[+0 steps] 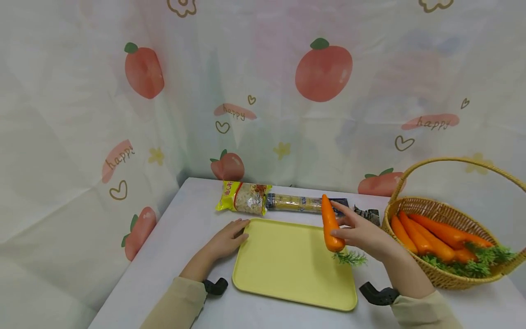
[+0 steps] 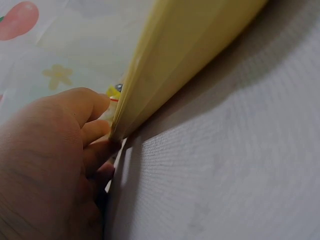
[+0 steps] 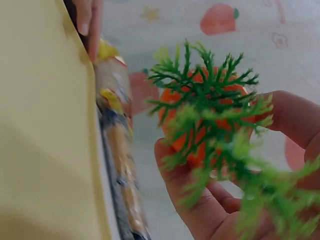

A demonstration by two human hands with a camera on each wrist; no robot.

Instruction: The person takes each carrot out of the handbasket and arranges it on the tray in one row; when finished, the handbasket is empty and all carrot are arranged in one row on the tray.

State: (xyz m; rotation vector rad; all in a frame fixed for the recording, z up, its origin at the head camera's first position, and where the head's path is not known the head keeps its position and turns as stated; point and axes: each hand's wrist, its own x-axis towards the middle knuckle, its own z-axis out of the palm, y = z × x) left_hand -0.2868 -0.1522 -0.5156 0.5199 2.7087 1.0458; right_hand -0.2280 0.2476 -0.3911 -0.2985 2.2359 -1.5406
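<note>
My right hand (image 1: 361,233) holds an orange carrot (image 1: 330,226) with feathery green leaves (image 1: 349,258) above the right part of a yellow tray (image 1: 291,265). Thumb and fingers pinch its sides, and its narrow end points away from me. In the right wrist view the carrot's leafy end (image 3: 210,110) faces the camera. My left hand (image 1: 226,238) rests at the tray's far left corner, its fingers touching the rim. From the left wrist view, the fingers (image 2: 95,132) lie against the tray's outer edge (image 2: 150,75).
A wicker basket (image 1: 456,281) with a tall handle stands at the right, holding several carrots (image 1: 427,237). Behind the tray lie a yellow-and-clear food packet (image 1: 246,198), a long clear packet (image 1: 293,203) and a dark wrapper (image 1: 370,214). A printed cloth hangs behind.
</note>
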